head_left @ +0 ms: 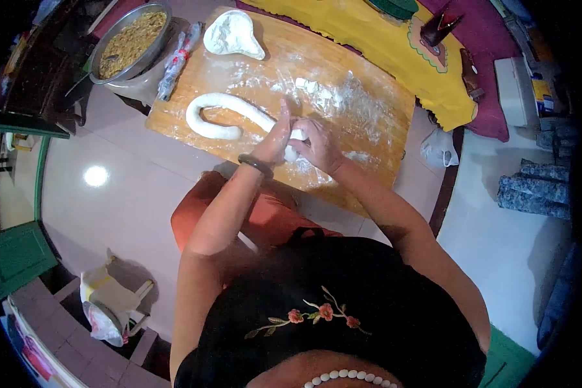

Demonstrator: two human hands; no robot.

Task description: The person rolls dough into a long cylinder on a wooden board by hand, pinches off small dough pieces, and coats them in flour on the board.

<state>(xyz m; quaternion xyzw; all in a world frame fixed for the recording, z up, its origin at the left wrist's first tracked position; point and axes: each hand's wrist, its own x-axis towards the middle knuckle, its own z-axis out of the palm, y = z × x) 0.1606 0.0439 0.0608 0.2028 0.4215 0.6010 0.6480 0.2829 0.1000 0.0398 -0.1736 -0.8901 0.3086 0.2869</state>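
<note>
- The right hand (318, 143) is bent at the fingers, its fingertips and thumb closed around the near end of a white dough rope (208, 99); a short stub of dough shows between the two hands.
- The left hand (278, 136) stands on edge right beside the right one, its fingers straight, together and pointing away from the body. It meets the rope where the rope passes behind it; whether its thumb and palm pinch the dough cannot be told, since that side is hidden.
- The rope lies on a wooden board (165, 119), running left from the hands and bending back in a hook, its far end free.
- A small white lump (291, 154) sits just below the hands, on the side nearer the body.
- A dark bracelet (255, 165) circles the left wrist.
- Loose flour (330, 95) is scattered over the board beyond and to the right of the hands.
- A white, flour-filled container (231, 33) stands at the board's far left corner, well apart from both hands.
</note>
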